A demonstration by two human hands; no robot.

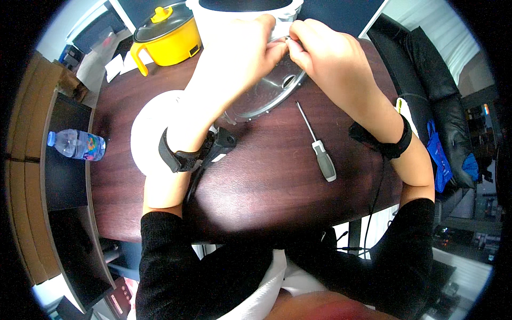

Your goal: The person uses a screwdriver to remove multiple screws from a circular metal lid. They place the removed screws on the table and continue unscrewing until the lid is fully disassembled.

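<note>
My left hand (249, 50) and my right hand (328, 50) meet at the far side of the table, fingertips pinched close together. They are at the rim of a clear lid (261, 96) with a small vent hole, in front of a white pot-like appliance (213, 15). What lies between the fingertips is too small and too covered to make out. A screwdriver (324, 160) with a grey and white handle lies on the table below my right hand. A white round object (152, 130) sits partly behind my left forearm.
A yellow electric pot (170, 48) with a dark lid stands at the far left of the brown table (261, 181). Beyond the table's left edge is a water bottle (77, 145). A black sofa (426, 69) with a blue bag (438, 157) is on the right.
</note>
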